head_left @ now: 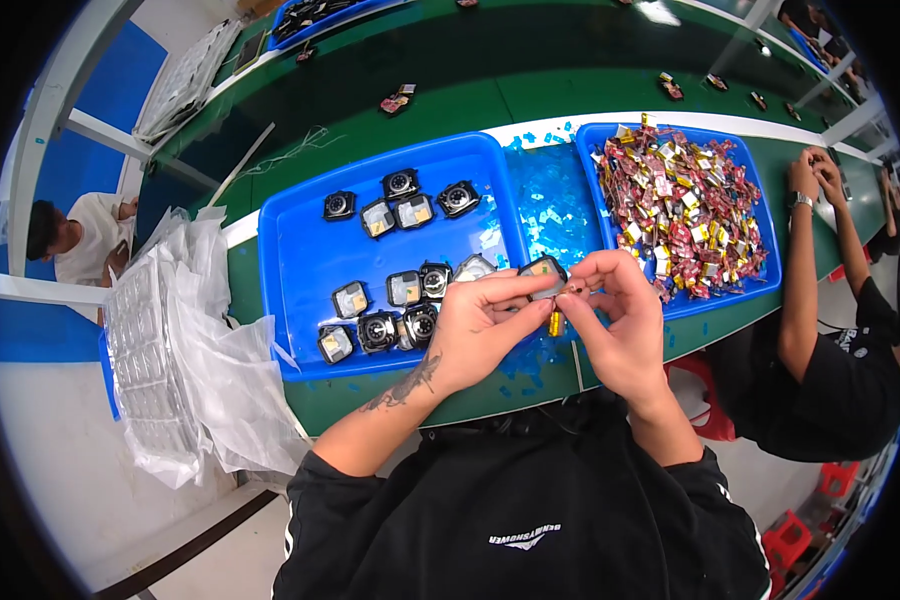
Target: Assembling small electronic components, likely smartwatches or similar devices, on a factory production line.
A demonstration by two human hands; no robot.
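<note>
My left hand is closed, its fingers and thumb pinching a black, rounded-square smartwatch case. Against it, my right hand pinches a small red-and-yellow electronic module, whose yellow part hangs below the fingertips. The exact contact between case and module is hidden by the fingers. Left of my hands, a blue tray holds several similar watch cases, some showing round faces and others tan insides. To the right, a second blue tray is heaped with red, yellow and white modules.
Small blue film pieces lie between the trays. Clear plastic sheeting over moulded trays stands at the left. Beyond is a green conveyor belt carrying scattered parts. A co-worker in black sits at right; another person is at far left.
</note>
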